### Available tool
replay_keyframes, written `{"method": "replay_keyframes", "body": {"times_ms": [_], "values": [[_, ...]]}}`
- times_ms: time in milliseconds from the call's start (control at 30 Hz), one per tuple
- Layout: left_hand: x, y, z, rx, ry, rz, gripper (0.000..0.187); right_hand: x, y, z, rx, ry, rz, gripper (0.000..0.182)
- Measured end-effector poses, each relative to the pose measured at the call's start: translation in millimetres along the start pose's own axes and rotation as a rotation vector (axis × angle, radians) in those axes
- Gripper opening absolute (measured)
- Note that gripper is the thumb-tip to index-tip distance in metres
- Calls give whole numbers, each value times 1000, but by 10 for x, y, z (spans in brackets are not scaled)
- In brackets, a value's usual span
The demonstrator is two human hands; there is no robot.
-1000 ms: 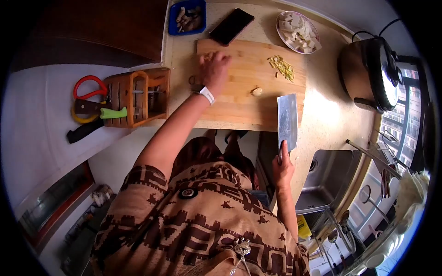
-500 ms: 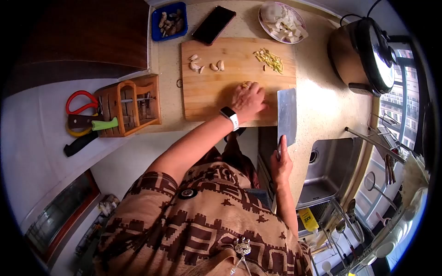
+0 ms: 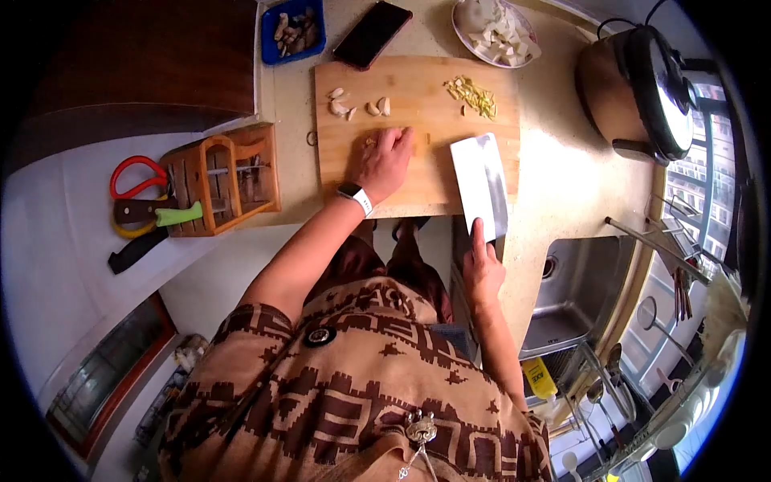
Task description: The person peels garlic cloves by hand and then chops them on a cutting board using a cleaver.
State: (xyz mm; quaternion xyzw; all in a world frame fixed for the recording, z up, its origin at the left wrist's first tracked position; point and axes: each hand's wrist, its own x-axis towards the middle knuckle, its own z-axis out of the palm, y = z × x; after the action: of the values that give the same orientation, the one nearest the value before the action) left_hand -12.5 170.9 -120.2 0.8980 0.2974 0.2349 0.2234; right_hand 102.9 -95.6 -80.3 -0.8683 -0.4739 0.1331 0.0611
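My left hand [image 3: 385,165] is over the wooden cutting board [image 3: 426,189], its fingers curled together and pointing away from me. What they hold, if anything, is hidden; a few small yellowish bits [image 3: 369,142] lie beside them. My right hand [image 3: 483,271] grips a cleaver [image 3: 479,177] by its handle, index finger stretched along the blade. The blade lies flat-side up over the board's right edge. Garlic cloves rest in two groups, one at the left [image 3: 340,104] and a pair [image 3: 379,106] nearer the middle. Chopped yellow pieces [image 3: 472,96] form a pile at the upper right.
Behind the board are a blue basket [image 3: 267,40] of knobbly roots, a phone [image 3: 373,34] and a plate [image 3: 526,63] of white cubes. A wooden knife rack [image 3: 213,185] stands left. An electric cooker [image 3: 606,96] and a sink [image 3: 574,309] are on the right.
My left hand has moved left across the board. The cleaver has swung left and tilted, its blade now brighter and over the board's edge, with my right hand still on it.
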Motion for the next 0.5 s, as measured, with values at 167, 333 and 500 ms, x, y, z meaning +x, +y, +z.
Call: {"method": "replay_keyframes", "body": {"times_ms": [167, 333, 500], "values": [[-29, -58, -4, 7, -29, 10, 39, -4, -17, 51, -54, -11, 37, 79], [-81, 181, 92, -31, 81, -39, 48, -1, -14, -118, 272, 116, 85, 71], [55, 683, 273, 105, -103, 197, 31, 63, -86, -292, 486, 352, 157, 66]]}}
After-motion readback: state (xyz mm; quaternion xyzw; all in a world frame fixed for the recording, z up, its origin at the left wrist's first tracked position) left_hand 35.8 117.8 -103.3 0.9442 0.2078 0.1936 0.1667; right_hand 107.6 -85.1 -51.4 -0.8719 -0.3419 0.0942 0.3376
